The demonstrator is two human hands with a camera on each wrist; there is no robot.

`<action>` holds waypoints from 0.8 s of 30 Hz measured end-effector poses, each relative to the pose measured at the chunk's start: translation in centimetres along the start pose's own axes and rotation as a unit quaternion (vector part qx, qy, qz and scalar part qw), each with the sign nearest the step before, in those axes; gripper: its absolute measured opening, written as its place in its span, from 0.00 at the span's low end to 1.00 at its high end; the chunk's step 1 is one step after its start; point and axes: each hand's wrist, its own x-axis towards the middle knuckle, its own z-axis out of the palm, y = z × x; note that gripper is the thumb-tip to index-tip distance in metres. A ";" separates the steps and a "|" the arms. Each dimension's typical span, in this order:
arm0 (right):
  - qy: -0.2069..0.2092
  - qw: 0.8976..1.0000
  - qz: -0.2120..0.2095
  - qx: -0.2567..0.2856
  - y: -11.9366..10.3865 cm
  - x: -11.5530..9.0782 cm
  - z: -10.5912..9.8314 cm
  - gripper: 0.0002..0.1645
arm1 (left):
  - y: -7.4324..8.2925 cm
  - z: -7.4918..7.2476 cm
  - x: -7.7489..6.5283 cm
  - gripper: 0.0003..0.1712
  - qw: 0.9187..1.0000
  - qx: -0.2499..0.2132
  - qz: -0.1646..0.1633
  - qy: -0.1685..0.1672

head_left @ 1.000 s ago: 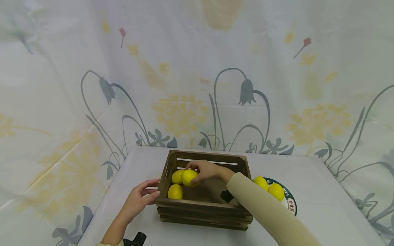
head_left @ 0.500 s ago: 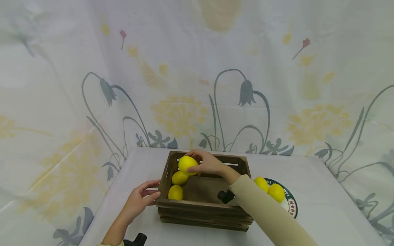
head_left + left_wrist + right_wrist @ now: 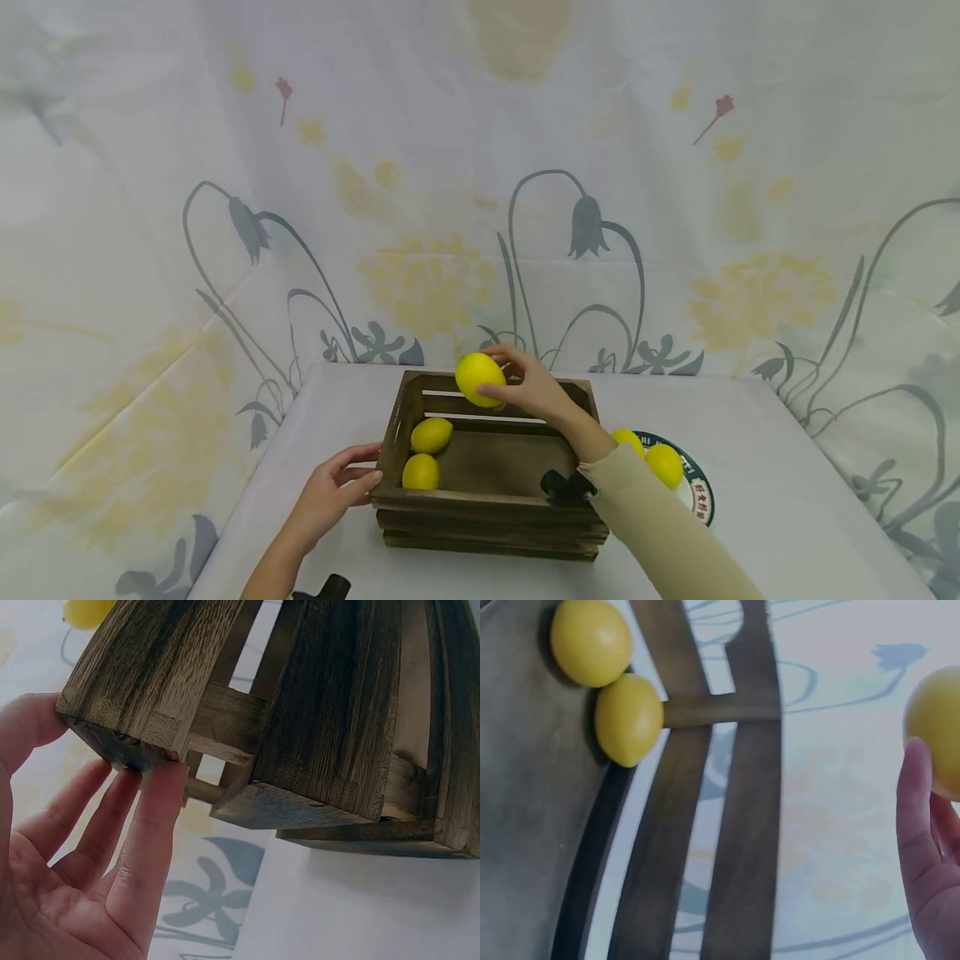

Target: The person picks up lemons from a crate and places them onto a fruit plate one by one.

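Observation:
My right hand (image 3: 534, 387) pinches a yellow lemon (image 3: 480, 380) above the back of a dark wooden crate (image 3: 491, 527). In the right wrist view, this lemon (image 3: 941, 735) shows at the right edge, with fingers (image 3: 913, 795) against it. Inside the crate, at its left end, lie two more lemons, one farther back (image 3: 431, 435) and one nearer the front (image 3: 421, 472). My left hand (image 3: 330, 492) is at the crate's left end; the left wrist view shows its fingers (image 3: 154, 825) and thumb gripping the end of the top slat (image 3: 154, 682).
A white plate with a green patterned rim (image 3: 701, 492) stands right of the crate, partly behind the right sleeve (image 3: 660, 517). Lemons (image 3: 663, 466) lie on it. White cloth (image 3: 795, 475) covers the table, and a flower-printed curtain (image 3: 450, 208) hangs behind.
My right hand has lifted the lemon up out of the crate, then moved it a little right. The other two lemons stay put. My left hand remains at the crate's left end.

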 end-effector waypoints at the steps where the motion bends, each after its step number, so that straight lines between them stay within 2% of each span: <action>1: 0.012 1.000 -0.004 0.002 -0.3 -0.2 -0.2 0.32 | 0.0 0.0 0.0 0.25 1.000 -0.001 0.000 0.000; 8: 0.109 0.993 -0.036 0.009 -1.0 -2.0 -1.8 0.29 | -0.1 0.0 0.1 0.25 1.000 -0.002 0.000 0.001; 12: 0.151 0.988 -0.037 0.001 -0.9 -3.0 -3.0 0.27 | -0.1 0.0 0.1 0.25 1.000 -0.003 0.002 -0.002; 24: 0.182 0.983 -0.024 -0.015 -0.4 -6.6 -5.8 0.25 | -0.1 0.0 0.1 0.25 1.000 0.001 0.003 -0.002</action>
